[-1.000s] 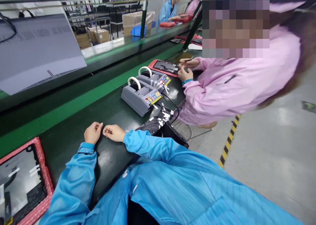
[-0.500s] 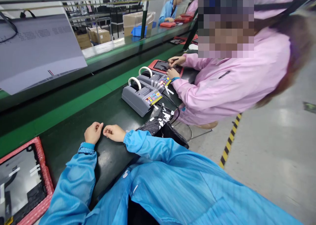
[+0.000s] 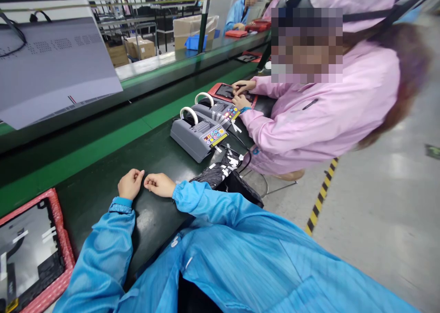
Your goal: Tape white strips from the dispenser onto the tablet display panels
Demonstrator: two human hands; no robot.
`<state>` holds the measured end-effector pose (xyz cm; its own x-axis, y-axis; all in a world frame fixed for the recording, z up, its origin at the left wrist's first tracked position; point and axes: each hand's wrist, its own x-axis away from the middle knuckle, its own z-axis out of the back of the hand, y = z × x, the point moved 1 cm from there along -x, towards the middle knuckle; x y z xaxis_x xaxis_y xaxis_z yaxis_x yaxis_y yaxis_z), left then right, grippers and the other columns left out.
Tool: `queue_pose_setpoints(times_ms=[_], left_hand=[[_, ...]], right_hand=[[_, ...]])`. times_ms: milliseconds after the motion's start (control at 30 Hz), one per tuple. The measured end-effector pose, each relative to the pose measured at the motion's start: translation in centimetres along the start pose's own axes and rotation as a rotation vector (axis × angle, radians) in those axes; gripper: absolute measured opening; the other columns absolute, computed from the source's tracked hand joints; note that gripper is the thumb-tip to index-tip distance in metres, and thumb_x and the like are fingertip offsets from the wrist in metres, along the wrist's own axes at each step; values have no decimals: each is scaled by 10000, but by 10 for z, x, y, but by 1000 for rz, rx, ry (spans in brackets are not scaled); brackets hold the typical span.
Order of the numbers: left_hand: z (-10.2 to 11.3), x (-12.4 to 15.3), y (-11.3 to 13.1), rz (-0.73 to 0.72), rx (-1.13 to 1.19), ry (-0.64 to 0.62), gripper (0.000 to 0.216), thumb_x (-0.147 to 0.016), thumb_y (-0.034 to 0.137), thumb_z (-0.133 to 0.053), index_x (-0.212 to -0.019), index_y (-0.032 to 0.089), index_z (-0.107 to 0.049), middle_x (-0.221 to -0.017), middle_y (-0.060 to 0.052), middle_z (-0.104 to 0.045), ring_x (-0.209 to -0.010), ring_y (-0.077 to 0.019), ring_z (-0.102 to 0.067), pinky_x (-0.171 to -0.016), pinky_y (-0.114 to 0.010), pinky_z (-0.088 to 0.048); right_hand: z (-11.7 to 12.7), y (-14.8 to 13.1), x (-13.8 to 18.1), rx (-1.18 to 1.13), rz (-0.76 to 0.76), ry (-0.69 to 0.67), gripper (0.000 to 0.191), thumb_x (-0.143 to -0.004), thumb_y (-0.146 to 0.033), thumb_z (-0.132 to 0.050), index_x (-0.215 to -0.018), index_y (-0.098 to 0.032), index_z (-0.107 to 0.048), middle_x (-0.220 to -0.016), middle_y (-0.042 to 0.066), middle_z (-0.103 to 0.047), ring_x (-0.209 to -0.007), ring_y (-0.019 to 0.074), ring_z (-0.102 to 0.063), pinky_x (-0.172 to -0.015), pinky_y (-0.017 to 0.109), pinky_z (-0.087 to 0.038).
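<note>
My left hand [image 3: 129, 183] and my right hand [image 3: 158, 184] rest side by side on the dark worktop [image 3: 103, 184], both in blue sleeves. Each hand is loosely curled with the fingertips nearly touching the other; nothing shows in either. A red foam tray [image 3: 60, 239] holding a dark panel with white tape strips lies at my left. Two grey tape dispensers [image 3: 197, 136] with white rolls stand beyond my right hand.
A co-worker in a pink coat [image 3: 319, 116] leans over a second red tray [image 3: 227, 92] at the right, both hands on it. A black bag with tape scraps [image 3: 223, 173] hangs at the table edge. A green conveyor [image 3: 103, 139] runs behind. A large grey panel [image 3: 51, 70] stands at the left.
My hands have stayed put. The co-worker has leaned further forward over the tray and shifted both hands to the left on it.
</note>
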<state>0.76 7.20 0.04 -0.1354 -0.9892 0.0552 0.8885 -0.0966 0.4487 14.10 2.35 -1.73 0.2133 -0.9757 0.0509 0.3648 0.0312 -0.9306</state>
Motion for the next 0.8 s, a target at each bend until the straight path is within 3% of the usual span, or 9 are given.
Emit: queue_pose_setpoints(times_ms=[800], left_hand=[[2, 1, 2, 10, -21, -12, 212, -897, 364, -530, -767, 220, -617, -797, -19, -719, -800, -185, -652, -616, -235, -358]], right_hand=[[-1, 3, -1, 11, 25, 2, 128, -804, -47, -573, -751, -162, -553, -603, -76, -521, -564, 39, -467, -623, 165, -358]])
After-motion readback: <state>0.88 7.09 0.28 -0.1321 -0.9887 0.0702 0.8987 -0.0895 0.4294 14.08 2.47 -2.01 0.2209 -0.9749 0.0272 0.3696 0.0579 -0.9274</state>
